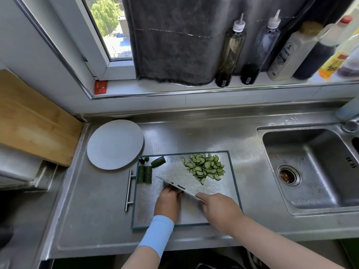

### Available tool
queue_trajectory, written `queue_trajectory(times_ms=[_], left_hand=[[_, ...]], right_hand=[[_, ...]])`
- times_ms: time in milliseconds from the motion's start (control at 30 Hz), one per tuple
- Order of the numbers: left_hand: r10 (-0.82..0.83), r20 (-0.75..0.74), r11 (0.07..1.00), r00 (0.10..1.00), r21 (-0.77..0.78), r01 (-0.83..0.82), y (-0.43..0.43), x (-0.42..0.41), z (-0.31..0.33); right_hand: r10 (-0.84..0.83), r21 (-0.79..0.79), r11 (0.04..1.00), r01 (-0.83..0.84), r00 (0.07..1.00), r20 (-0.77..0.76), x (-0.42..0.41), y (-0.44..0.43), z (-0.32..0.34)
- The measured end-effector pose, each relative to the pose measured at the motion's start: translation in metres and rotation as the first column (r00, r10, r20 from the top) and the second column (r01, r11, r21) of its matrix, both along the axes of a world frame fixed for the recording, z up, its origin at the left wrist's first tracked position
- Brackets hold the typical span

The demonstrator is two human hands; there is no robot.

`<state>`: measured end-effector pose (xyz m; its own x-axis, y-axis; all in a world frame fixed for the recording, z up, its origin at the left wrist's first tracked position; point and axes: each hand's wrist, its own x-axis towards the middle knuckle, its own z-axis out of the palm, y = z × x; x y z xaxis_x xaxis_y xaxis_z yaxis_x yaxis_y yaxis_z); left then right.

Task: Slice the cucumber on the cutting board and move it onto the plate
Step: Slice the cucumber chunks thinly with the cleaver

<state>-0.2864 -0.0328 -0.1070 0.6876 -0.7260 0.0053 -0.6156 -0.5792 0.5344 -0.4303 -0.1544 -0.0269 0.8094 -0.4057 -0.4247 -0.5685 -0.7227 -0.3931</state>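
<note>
A steel cutting board (223, 202) with a dark rim lies on the counter. Several thin half-moon cucumber slices (205, 167) are piled at its far right. Uncut cucumber chunks (144, 174) and a short piece (158, 162) sit at its far left. My right hand (219, 210) grips the handle of a cleaver (174, 185), its blade angled to the left over the board. My left hand (168, 201) is curled on the board beside the blade; what it holds down is hidden. A round pale grey plate (114, 144) sits bare beyond the board's left corner.
A sink (310, 171) opens to the right of the board. A wooden board (33, 121) leans at the left. Several bottles (231, 53) stand on the window sill, and a grey towel (174, 39) hangs there. A bar handle (128, 188) sticks out from the board's left side.
</note>
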Motion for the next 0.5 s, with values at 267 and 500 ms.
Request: queue_trajectory(times_ms=[267,500], left_hand=[[-0.005,-0.016,0.999,1.0,-0.049,0.004,0.001,0.0,-0.007],[-0.008,0.004,0.999,1.0,-0.041,0.008,0.0,0.0,-0.002]], right_hand=[[-0.023,0.1,0.995,0.025,0.999,-0.026,0.026,-0.002,-0.008],[-0.017,0.062,0.998,0.017,1.0,0.0,0.027,0.005,-0.009]])
